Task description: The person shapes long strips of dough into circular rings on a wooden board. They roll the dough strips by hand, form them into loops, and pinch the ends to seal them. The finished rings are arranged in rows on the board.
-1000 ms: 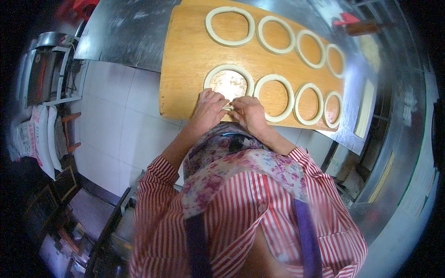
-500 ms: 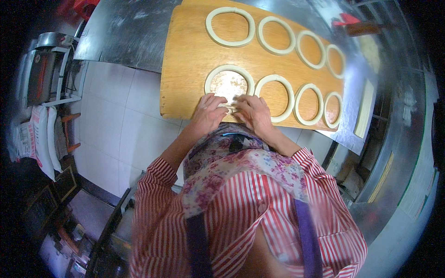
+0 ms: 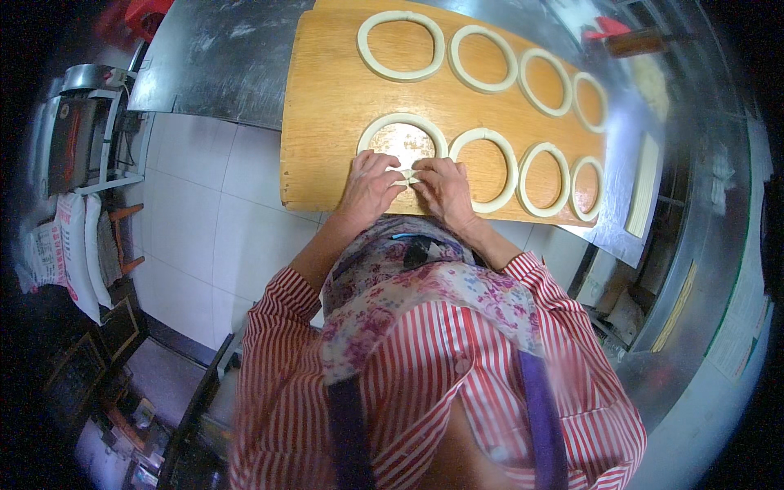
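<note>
Latest change is all at your fingertips: your left hand (image 3: 371,184) and right hand (image 3: 445,186) have eased slightly apart compared with a second ago, and a short bit of the pale ring (image 3: 402,119) now shows between them. Grip is narrow on both sides: fingers curled, thumb and fingertips closed on the ring's near side, one hand either side of that bit. Can't tell how hard you're pinching; knuckles hide most of the contact. The ring lies flat at the near left of the wooden board (image 3: 327,139), close to the edge by your floral apron (image 3: 408,245), and its far arc hasn't shifted on the board. The whole view has slid a little, but the board slides with it, so I read that as your head moving. Neighbouring ring (image 3: 511,171) is just beside, near your right hand; can't tell if the two touch. The rest of the near row and the far row (image 3: 400,16) hold their layout, and the board still overlaps the metal table (image 3: 229,61). For the work in hand, my read: it's local to that near-side spot, and whether the dough there is one piece isn't clear yet.
</note>
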The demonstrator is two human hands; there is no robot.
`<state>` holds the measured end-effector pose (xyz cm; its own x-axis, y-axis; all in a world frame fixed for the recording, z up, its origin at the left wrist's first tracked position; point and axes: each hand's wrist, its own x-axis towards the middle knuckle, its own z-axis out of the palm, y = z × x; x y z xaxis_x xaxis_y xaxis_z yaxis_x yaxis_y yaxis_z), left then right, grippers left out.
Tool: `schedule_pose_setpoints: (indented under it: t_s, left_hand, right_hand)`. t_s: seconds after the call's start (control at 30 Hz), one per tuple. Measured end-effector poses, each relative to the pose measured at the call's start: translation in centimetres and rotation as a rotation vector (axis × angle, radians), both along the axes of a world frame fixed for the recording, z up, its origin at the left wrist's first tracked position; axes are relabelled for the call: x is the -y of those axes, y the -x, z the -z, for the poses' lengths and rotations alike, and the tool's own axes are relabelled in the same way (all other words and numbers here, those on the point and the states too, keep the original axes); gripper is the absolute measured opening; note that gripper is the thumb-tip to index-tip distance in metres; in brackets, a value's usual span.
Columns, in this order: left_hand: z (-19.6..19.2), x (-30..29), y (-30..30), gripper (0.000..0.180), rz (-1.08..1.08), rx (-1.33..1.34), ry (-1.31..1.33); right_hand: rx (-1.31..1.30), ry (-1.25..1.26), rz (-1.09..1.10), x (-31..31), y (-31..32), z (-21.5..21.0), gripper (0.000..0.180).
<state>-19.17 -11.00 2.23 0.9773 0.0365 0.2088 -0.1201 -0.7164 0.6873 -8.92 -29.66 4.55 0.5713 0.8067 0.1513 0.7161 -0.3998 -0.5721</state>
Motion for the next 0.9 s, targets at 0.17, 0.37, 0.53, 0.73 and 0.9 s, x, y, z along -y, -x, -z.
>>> schedule_pose_setpoints:
  t_s: [0.17,0.37,0.53,0.73,0.9]
  left_hand:
    - [-0.3,0.2,-0.1,0.014,-0.012,0.033,0.010]
    - [0.0,0.7,-0.3,0.012,-0.022,0.051,0.073]
    - [0.6,1.1,-0.2,0.012,-0.027,0.061,0.058]
    - [0.3,1.7,0.7,0.017,-0.106,0.042,0.041]
    - [0.3,1.5,1.4,0.045,-0.142,-0.059,0.093]
  right_hand:
    - [-0.024,-0.024,0.030,-0.4,0.4,0.4,0.015]
    - [-0.033,-0.045,0.030,-0.7,0.7,0.2,0.017]
    - [-0.031,-0.022,-0.006,-0.6,1.0,0.2,0.020]
    - [-0.032,-0.060,0.013,-0.2,1.1,-0.5,0.025]
    - [-0.065,-0.049,0.068,-1.0,1.9,-1.5,0.025]
